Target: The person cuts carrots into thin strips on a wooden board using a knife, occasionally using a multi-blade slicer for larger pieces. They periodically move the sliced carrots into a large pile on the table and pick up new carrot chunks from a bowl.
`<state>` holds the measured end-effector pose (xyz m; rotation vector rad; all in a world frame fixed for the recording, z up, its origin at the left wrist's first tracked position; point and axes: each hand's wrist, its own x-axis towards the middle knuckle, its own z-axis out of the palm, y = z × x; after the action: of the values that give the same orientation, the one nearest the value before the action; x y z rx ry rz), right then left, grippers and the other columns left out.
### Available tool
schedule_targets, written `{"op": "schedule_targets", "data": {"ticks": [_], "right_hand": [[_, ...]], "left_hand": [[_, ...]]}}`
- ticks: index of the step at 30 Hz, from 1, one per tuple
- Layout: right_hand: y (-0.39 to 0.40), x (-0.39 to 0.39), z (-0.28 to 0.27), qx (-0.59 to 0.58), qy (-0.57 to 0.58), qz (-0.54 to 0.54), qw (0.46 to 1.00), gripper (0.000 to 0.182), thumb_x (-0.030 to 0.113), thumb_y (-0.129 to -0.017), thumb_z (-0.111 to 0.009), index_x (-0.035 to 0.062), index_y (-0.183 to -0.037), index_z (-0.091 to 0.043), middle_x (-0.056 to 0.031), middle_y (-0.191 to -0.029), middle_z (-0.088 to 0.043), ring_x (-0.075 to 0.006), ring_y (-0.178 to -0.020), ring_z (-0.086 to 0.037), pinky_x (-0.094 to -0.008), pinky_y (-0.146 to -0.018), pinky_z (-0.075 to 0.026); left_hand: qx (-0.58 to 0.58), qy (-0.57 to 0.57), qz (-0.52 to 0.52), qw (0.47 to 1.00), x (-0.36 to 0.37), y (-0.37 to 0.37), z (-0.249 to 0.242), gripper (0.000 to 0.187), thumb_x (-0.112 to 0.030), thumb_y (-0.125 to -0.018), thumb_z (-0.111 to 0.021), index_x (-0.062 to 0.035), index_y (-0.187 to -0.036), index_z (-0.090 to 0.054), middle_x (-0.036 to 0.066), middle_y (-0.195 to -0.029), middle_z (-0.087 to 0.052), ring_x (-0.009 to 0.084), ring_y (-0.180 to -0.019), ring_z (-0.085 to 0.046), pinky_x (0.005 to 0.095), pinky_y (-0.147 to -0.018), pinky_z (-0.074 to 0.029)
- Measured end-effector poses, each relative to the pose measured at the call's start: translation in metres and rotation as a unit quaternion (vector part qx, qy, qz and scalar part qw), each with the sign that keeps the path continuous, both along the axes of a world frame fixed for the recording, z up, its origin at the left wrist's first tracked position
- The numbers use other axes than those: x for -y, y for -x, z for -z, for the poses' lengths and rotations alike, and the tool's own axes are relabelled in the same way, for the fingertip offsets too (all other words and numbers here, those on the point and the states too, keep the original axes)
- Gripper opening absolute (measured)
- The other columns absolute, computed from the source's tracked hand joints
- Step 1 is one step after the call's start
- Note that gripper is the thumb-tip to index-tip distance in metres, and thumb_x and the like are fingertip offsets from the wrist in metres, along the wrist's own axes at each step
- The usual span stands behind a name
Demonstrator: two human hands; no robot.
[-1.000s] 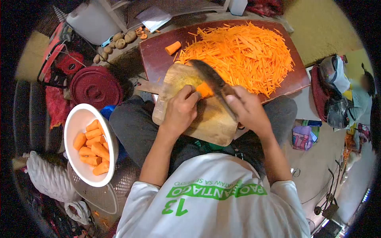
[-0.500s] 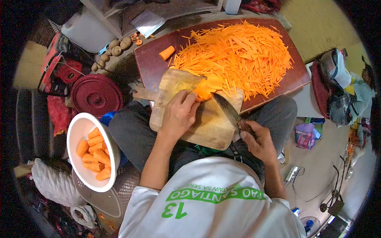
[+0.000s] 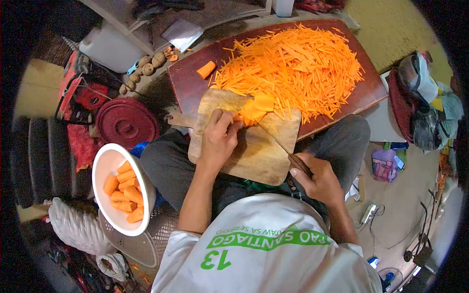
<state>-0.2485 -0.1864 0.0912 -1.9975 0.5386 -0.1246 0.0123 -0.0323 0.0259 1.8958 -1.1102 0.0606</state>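
Note:
My left hand (image 3: 220, 139) is closed on a piece of carrot, its fingertips curled at the carrot's near end, so much of the piece is hidden. My right hand (image 3: 320, 178) grips the handle of a knife (image 3: 276, 141). The blade is seen nearly edge-on, its tip by the carrot slices (image 3: 264, 103) at the far part of the wooden cutting board (image 3: 259, 158). The board rests across my lap, its handle pointing left. Just beyond it, a large heap of carrot strips (image 3: 298, 68) covers much of a dark red board (image 3: 184, 90). One carrot chunk (image 3: 206, 69) lies left of the heap.
A white basin (image 3: 97, 195) of carrot chunks stands to my left, beside a dark red lid (image 3: 126, 124). Several potatoes (image 3: 146, 68) lie at the back left. Plastic bags (image 3: 430, 122) and a purple packet (image 3: 384, 165) are on the right.
The knife blade has turned from showing its flat side to nearly edge-on, and its tip has shifted slightly left toward the carrot. My left hand still holds the carrot.

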Motion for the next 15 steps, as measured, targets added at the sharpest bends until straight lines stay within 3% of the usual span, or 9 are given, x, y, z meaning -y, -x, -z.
{"op": "schedule_targets", "data": {"ticks": [5, 8, 11, 14, 15], "right_hand": [[-0.002, 0.003, -0.008, -0.024, -0.006, -0.029, 0.999, 0.031, 0.016, -0.1, -0.074, -0.0019, -0.125, -0.07, -0.0189, -0.09, -0.069, -0.0289, -0.078, -0.067, -0.0402, -0.074, -0.054], [-0.01, 0.003, -0.015, -0.068, -0.035, -0.083, 0.994, 0.032, 0.02, -0.102, -0.072, 0.0021, -0.128, -0.069, -0.0239, -0.103, -0.074, -0.0401, -0.095, -0.074, -0.0456, -0.084, -0.058], [-0.014, 0.002, -0.008, -0.062, -0.025, -0.096, 0.993, 0.031, 0.018, -0.102, -0.071, 0.001, -0.128, -0.068, -0.0256, -0.105, -0.073, -0.0425, -0.099, -0.073, -0.0462, -0.088, -0.057], [-0.018, -0.001, 0.008, 0.016, 0.029, -0.068, 0.997, 0.03, 0.015, -0.101, -0.071, -0.0021, -0.126, -0.068, -0.02, -0.09, -0.07, -0.03, -0.08, -0.07, -0.0415, -0.074, -0.054], [-0.019, -0.002, 0.011, 0.032, 0.031, -0.046, 0.998, 0.03, 0.014, -0.101, -0.071, -0.0025, -0.126, -0.068, -0.0192, -0.09, -0.07, -0.028, -0.08, -0.069, -0.0401, -0.075, -0.054]], "left_hand": [[-0.009, -0.038, -0.06, 0.997, -0.002, -0.004, -0.002, 0.019, -0.003, -0.088, -0.083, -0.0009, -0.104, -0.073, 0.017, -0.091, -0.068, 0.0346, -0.076, -0.072, 0.0433, -0.064, -0.056], [-0.011, -0.046, -0.083, 0.995, -0.006, -0.009, 0.003, 0.017, -0.006, -0.089, -0.084, 0.0, -0.102, -0.075, 0.018, -0.088, -0.07, 0.0336, -0.071, -0.072, 0.0424, -0.063, -0.056], [-0.023, -0.045, -0.093, 0.994, -0.01, -0.012, 0.004, 0.019, -0.006, -0.089, -0.084, 0.0009, -0.106, -0.076, 0.019, -0.092, -0.073, 0.0336, -0.074, -0.073, 0.0411, -0.063, -0.057], [-0.039, -0.044, -0.092, 0.994, -0.01, -0.011, 0.001, 0.021, -0.006, -0.089, -0.084, 0.0018, -0.108, -0.077, 0.02, -0.094, -0.074, 0.0344, -0.074, -0.073, 0.041, -0.064, -0.057], [-0.052, -0.038, -0.088, 0.994, -0.01, -0.009, 0.0, 0.022, -0.006, -0.089, -0.084, 0.0021, -0.107, -0.076, 0.02, -0.094, -0.074, 0.0346, -0.075, -0.073, 0.0408, -0.064, -0.057]]}}
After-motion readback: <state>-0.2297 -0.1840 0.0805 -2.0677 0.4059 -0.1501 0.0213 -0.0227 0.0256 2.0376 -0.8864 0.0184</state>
